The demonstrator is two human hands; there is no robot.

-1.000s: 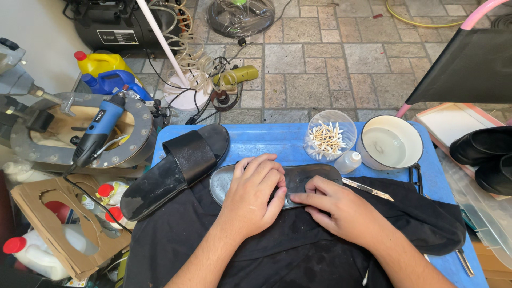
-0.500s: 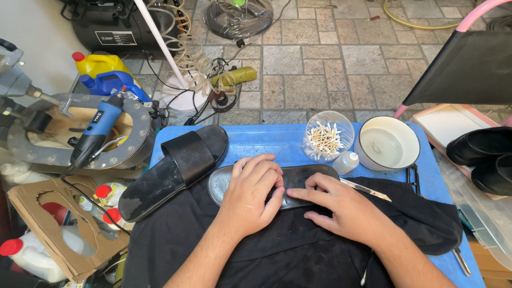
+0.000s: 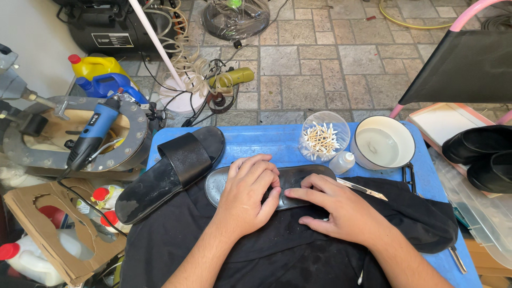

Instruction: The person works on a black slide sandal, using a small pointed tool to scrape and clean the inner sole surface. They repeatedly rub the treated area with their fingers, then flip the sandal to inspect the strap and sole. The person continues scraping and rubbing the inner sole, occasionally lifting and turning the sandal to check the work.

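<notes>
Here both hands (image 3: 250, 194) (image 3: 341, 210) press the black insole (image 3: 290, 178), sandal (image 3: 170, 170) beside.

Bright, even daylight, soft shadows, sharp focus, slight wide-angle bending at the edges.

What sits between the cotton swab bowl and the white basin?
In the head view, a small white bottle stands between the swab bowl and basin.
</notes>
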